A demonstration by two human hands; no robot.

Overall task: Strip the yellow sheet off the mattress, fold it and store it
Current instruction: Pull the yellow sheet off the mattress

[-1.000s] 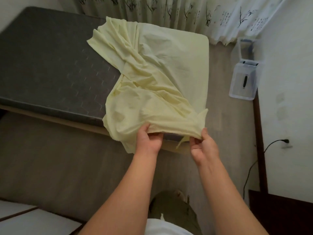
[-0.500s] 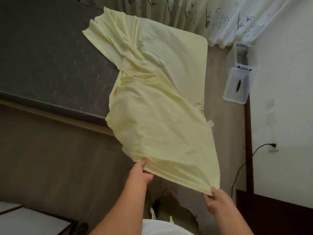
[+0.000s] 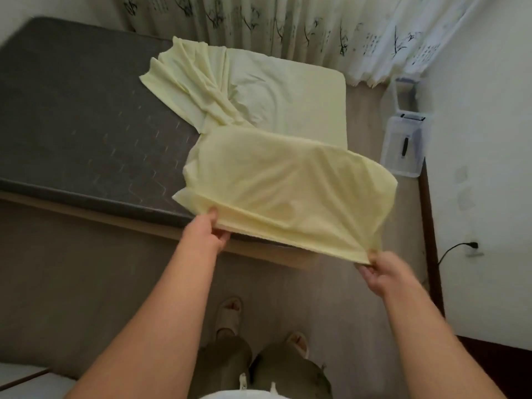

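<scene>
Hands have drawn apart since a moment ago, stretching the yellow sheet (image 3: 282, 180) taut above the grey mattress (image 3: 86, 116) corner. Left hand (image 3: 211, 230) pinches one edge, right hand (image 3: 383, 272) grips the other; the far end still covers the mattress by the curtain (image 3: 288, 24).

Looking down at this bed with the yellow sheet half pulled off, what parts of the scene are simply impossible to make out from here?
All from the head view:
- Far right mattress corner: covered by the yellow sheet, so whether it is still hooked on is unclear.
- Left hand fingertips: tucked under the sheet's hem.
- Right hand: blurred; its grip is only roughly visible.
- Clear plastic box contents: a small dark item, too small to identify.
- Mattress's left end: cut off by the frame edge.
</scene>
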